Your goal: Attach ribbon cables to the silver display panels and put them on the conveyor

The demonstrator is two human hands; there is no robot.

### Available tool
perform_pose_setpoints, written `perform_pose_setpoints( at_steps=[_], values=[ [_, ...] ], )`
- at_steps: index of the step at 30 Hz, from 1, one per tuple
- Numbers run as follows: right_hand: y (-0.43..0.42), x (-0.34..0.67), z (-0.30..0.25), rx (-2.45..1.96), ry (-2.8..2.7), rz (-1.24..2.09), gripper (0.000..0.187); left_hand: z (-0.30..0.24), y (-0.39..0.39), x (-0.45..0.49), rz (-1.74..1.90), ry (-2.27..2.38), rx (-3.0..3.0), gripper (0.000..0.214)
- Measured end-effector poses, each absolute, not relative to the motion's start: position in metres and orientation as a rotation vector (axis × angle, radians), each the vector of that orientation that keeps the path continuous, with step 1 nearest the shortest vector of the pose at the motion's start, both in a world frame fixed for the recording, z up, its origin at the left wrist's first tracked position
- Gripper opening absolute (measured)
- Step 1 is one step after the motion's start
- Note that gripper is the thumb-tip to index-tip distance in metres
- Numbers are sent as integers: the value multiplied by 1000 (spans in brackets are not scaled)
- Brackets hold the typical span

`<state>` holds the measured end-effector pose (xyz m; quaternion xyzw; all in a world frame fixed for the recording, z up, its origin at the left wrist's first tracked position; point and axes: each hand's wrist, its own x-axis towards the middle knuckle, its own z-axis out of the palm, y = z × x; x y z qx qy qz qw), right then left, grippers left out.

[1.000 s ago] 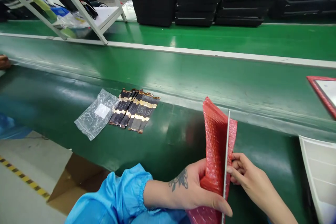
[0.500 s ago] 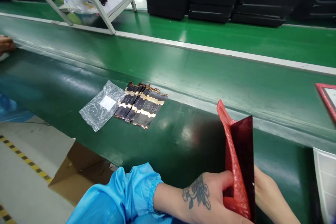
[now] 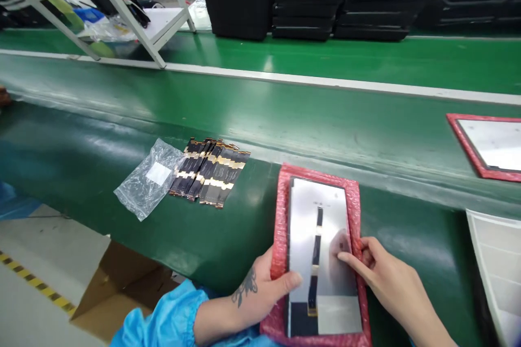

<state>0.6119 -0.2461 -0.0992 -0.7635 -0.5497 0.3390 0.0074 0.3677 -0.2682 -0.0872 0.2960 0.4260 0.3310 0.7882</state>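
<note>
A display panel lies with its silvery back up on a red bubble-wrap pouch, in front of me at the bench edge. Down the panel's back runs a black flex cable with gold parts. My left hand grips the panel and pouch at the left edge, thumb on top. At the right edge, my right hand is closed on them, its thumb over the silvery back and its other fingers curled by the wrap. Several more flex cables are fanned out to the left, touching a clear plastic bag with a white label.
Another panel on red wrap rests to the right. Near it stands a white tray. Stacked black bins line the far side beside a white rack. An open cardboard box is on the floor at lower left.
The panel and red pouch have turned from edge-on to silvery back facing up, and have moved left. Both hands have shifted to opposite side edges. My view has swung slightly right.
</note>
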Motion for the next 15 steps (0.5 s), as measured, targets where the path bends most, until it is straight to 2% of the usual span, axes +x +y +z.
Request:
perform_pose_setpoints(
  at_steps=[3,8,13,15],
  values=[
    [-246,607,-96,-2406,-1706,995,69,-93,-273,360,721,944,624,51],
    [-249,611,-98,-2158,-1555,1160,65,-91,-273,354,796,890,332,48],
    [-251,603,-102,-1863,-1320,1369,68,-107,-280,326,893,869,-11,17],
    [-252,596,-105,-1779,-1198,1531,71,-111,-283,315,960,710,-22,15]
  ],
)
